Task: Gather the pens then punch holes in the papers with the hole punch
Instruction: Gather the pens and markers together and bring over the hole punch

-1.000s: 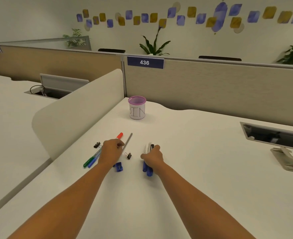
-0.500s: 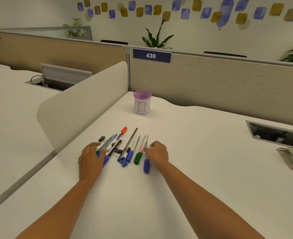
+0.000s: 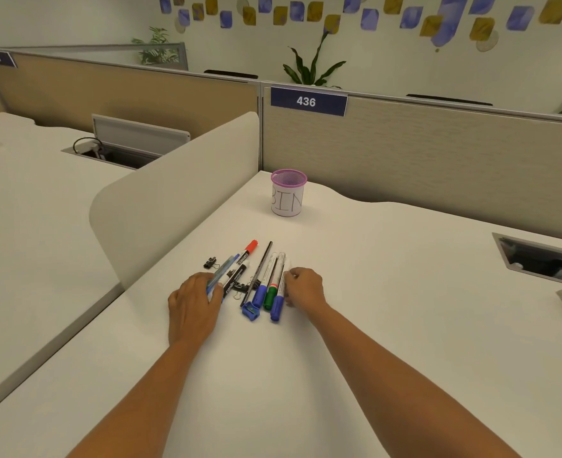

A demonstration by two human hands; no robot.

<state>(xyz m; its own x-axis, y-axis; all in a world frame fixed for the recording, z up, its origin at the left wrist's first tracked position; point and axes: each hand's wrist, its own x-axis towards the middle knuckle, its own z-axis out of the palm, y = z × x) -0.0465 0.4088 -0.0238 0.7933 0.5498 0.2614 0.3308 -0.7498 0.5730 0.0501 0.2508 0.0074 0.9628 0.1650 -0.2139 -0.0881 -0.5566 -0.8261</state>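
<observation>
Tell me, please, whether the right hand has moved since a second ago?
Yes. The right hand let go of its markers, which now lie spread on the desk, and rests beside them, slightly nearer the purple cup.

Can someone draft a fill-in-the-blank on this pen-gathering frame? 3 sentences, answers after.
1. The purple-rimmed mesh cup behind the pens has ____ written on its label.
2. The sign on the partition reads ____.
3. The small sharpener between the left hand and right hand is coloured ____.

Missing words: BIN; 436; blue
</observation>
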